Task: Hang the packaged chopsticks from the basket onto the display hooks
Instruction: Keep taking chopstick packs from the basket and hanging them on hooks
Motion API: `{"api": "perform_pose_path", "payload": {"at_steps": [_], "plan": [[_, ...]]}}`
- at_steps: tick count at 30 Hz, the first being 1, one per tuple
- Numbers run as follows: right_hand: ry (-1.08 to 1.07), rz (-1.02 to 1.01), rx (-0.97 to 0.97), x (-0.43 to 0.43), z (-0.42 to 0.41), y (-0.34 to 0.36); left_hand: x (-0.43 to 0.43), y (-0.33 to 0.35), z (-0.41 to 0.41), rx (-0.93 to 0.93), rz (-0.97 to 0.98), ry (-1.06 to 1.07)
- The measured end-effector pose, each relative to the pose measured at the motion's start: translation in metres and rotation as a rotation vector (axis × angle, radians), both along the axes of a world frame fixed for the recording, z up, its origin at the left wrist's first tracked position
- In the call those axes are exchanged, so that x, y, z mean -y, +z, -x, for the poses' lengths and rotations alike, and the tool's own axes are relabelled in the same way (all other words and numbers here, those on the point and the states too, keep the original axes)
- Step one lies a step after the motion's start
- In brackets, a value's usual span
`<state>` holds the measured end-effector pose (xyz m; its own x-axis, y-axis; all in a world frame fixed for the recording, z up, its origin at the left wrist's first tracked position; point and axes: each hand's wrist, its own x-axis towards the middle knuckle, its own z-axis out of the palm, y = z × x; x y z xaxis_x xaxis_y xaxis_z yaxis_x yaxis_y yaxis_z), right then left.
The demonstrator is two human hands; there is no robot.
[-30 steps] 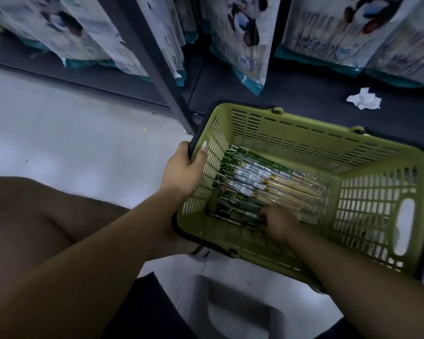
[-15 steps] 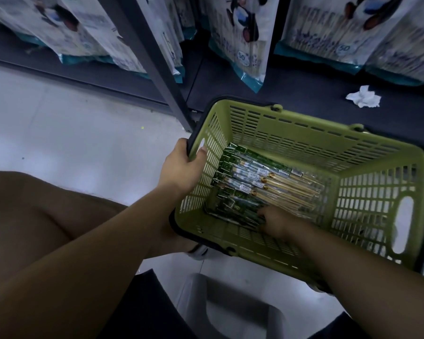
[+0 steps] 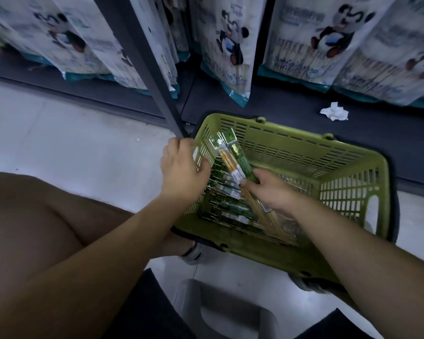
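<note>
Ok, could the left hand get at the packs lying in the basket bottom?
Probably yes. The left hand grips the basket rim right beside the loose packs, and the top is open. The right hand and its lifted bundle cross over some, so the near-left ones look freest.

the right grip [image 3: 269, 189] pinches a few clear-and-green packs of wooden chopsticks [image 3: 233, 160], tilted up over the olive-green slotted plastic basket [image 3: 304, 145], where more such packs [image 3: 230, 209] lie flat. the left grip [image 3: 181, 172] holds the basket's left rim. a crumpled white tissue [image 3: 334, 111] lies on the dark bottom shelf [image 3: 267, 106] behind the basket.
</note>
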<state>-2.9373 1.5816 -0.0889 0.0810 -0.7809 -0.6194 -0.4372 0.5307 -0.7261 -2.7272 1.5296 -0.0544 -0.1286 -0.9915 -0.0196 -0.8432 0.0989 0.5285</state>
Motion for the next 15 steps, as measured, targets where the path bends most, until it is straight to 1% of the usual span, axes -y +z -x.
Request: {"api": "perform_pose_path", "payload": {"at_steps": [1, 2, 4, 5, 6, 9, 11, 12, 13, 15], "plan": [[-0.037, 0.031, 0.063, 0.005, -0.008, 0.012, -0.002, 0.004, 0.006, -0.105, -0.099, -0.025], [-0.054, 0.067, 0.112, 0.008, -0.016, 0.024, -0.004, 0.008, 0.012, -0.254, -0.268, -0.029], [-0.041, 0.139, 0.173, 0.012, -0.031, 0.039, -0.007, 0.015, 0.022, -0.64, -0.625, 0.049], [-0.035, 0.143, 0.194, 0.012, -0.038, 0.042, -0.008, 0.016, 0.025, -0.786, -0.715, 0.111], [-0.042, 0.128, 0.219, 0.012, -0.044, 0.043, -0.006, 0.016, 0.026, -0.858, -0.742, 0.16], [-0.075, 0.052, 0.308, 0.01, -0.048, 0.037, 0.001, 0.021, 0.023, -0.91, -0.724, 0.254], [-0.053, -0.027, 0.35, 0.006, -0.043, 0.028, 0.012, 0.023, 0.017, -0.953, -0.68, 0.34], [-0.022, -0.044, 0.322, 0.004, -0.038, 0.021, 0.018, 0.023, 0.012, -0.978, -0.647, 0.368], [0.024, -0.045, 0.243, 0.0, -0.031, 0.013, 0.023, 0.023, 0.006, -1.005, -0.621, 0.384], [0.142, -0.051, 0.021, -0.01, -0.019, -0.011, 0.029, 0.023, -0.005, -0.997, -0.609, 0.398]]}}
